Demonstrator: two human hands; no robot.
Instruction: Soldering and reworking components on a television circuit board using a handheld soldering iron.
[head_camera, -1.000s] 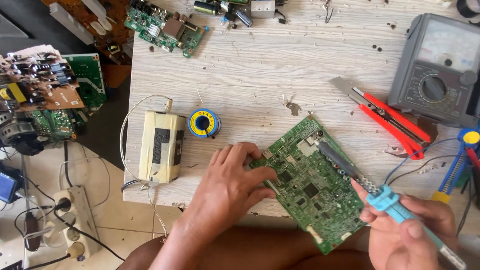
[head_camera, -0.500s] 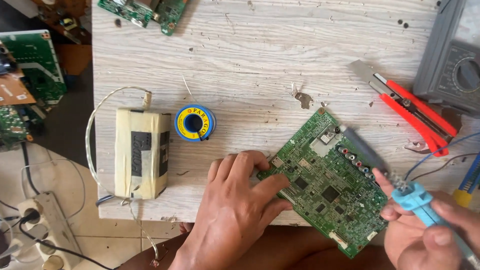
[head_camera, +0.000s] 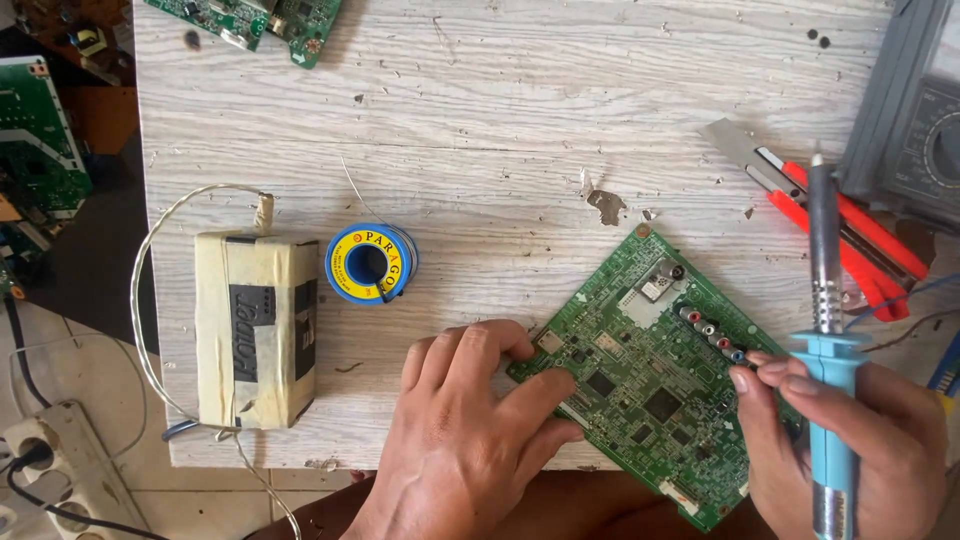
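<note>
- Weathered whitish wooden table (head_camera: 480, 110) fills the view, tiled floor and a power strip (head_camera: 40, 455) showing at the lower left.
- Green circuit board (head_camera: 650, 370) lies flat near the table's front edge, tilted diagonally, lower corner hanging just past the edge.
- Left hand (head_camera: 470, 440) rests on the board's left side, fingers spread and pressing down; it pins the board and grips nothing.
- Right hand (head_camera: 850, 440) is closed around the blue handle of a soldering iron (head_camera: 825, 330), which stands nearly upright with the tip pointing away, above the red-handled cutters (head_camera: 840, 225).
- Iron tip is well apart from the board, so no joint is being touched at this moment.
- Solder spool (head_camera: 370, 263), blue and yellow, sits on the table left of the board, untouched, beside a taped cream box (head_camera: 255, 330) with a wire loop.
- Judgement: board is positioned and steadied, tool is in hand; actual soldering contact looks not yet made, and solder is not picked up.
- Grey multimeter (head_camera: 920, 130) at the right edge, more boards at the top left.
</note>
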